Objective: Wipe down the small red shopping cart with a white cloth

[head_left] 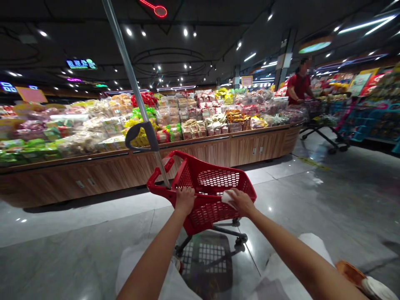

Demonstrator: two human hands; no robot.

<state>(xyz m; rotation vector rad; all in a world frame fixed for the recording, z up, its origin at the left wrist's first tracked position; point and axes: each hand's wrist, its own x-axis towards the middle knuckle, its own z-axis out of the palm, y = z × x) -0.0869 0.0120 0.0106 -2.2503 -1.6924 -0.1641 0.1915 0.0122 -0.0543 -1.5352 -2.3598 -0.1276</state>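
Observation:
A red plastic shopping basket on wheels [215, 179] stands on the shiny floor in front of me, tilted slightly. My left hand [185, 200] is closed over its near rim beside the grey pull handle [137, 104], which rises up to the left. My right hand [239, 201] rests on the basket's near rim and holds a small white thing [227, 196], perhaps a tissue or cloth. The basket looks empty inside.
A long wooden display counter [187, 154] piled with packaged foods runs across behind the basket. At the right a person in a red top [299, 85] pushes a cart [318, 121]. Blue shelving [375, 121] stands far right. Grey tiled floor lies around me.

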